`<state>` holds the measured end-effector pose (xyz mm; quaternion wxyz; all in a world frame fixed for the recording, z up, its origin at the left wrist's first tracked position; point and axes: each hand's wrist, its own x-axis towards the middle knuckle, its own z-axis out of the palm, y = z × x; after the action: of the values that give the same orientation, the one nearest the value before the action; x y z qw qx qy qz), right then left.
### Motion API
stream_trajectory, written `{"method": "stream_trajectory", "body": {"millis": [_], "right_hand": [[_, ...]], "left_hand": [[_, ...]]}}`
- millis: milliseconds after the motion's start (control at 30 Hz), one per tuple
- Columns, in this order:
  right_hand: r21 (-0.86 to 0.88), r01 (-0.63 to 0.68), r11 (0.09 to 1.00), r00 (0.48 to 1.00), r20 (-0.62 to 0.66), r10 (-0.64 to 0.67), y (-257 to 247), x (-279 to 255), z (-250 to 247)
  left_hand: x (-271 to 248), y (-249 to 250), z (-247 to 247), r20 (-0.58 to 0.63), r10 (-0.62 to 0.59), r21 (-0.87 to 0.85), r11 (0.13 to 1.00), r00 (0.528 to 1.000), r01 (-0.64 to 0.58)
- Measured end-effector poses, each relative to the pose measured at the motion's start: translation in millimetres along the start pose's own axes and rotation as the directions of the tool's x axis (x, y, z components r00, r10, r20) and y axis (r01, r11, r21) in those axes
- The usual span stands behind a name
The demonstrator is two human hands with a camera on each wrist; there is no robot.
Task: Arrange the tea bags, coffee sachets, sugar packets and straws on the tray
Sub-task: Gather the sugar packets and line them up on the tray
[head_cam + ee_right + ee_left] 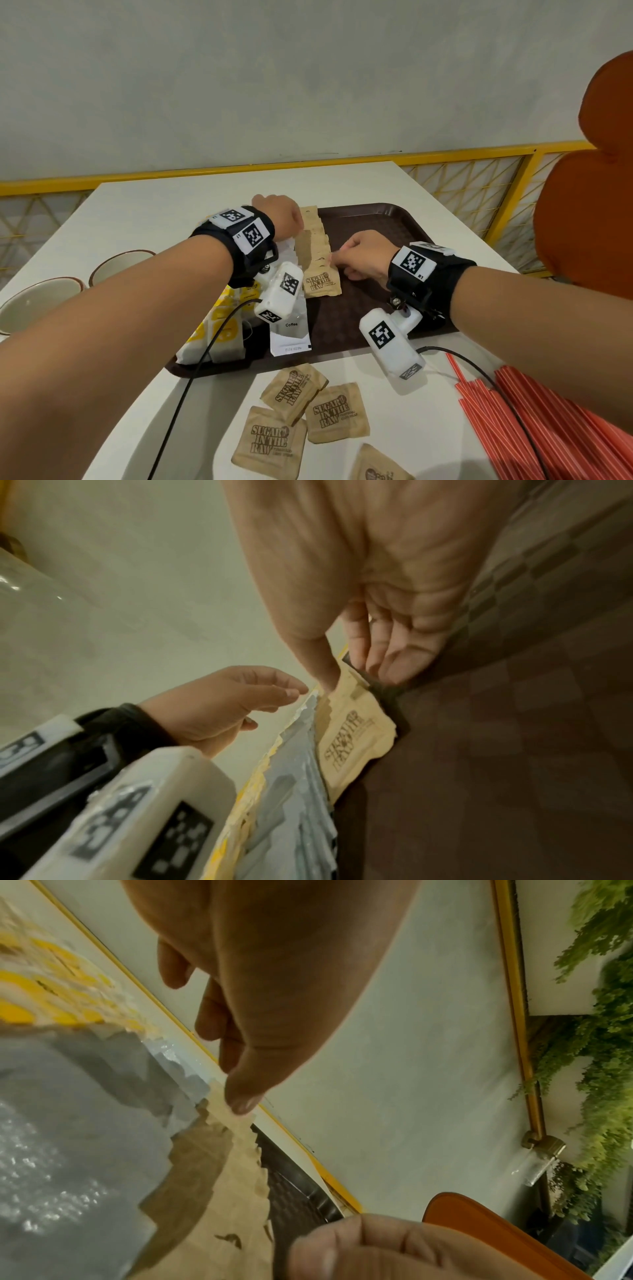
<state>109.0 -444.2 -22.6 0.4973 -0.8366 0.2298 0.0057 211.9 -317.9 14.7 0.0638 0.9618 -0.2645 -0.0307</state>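
Observation:
A brown tray holds three rows: yellow-and-white tea bags at the left, white coffee sachets beside them, then brown sugar packets standing on edge. My right hand pinches the nearest sugar packet of the row, thumb on one face and fingers on the other. My left hand hovers over the row's far end with loosely curled fingers. Its thumb tip touches a packet's top edge. Several loose sugar packets lie on the table in front of the tray. Red straws lie at the front right.
Two cream cups stand on the white table left of the tray. An orange chair back rises at the right. A yellow railing runs behind the table. The tray's right half is bare.

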Motion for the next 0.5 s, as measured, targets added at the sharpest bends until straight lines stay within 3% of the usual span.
{"method": "stream_trajectory", "body": {"millis": [67,200,500], "right_hand": [[0.06,0.042,0.997,0.997,-0.069,-0.038,-0.1,6.5,5.4],[0.225,0.025,0.974,1.0,-0.009,-0.023,-1.6,20.0,28.4],[0.095,0.016,0.995,0.996,-0.083,-0.008,-18.6,9.4,31.3]], "left_hand": [[1.7,-7.0,0.0,-0.094,-0.085,-0.054,0.995,0.992,0.081],[6.4,-17.8,-1.5,-0.118,-0.208,-0.182,0.966,0.971,0.184],[-2.7,-22.6,-5.8,-0.131,-0.178,-0.174,0.973,0.975,0.154]]}}
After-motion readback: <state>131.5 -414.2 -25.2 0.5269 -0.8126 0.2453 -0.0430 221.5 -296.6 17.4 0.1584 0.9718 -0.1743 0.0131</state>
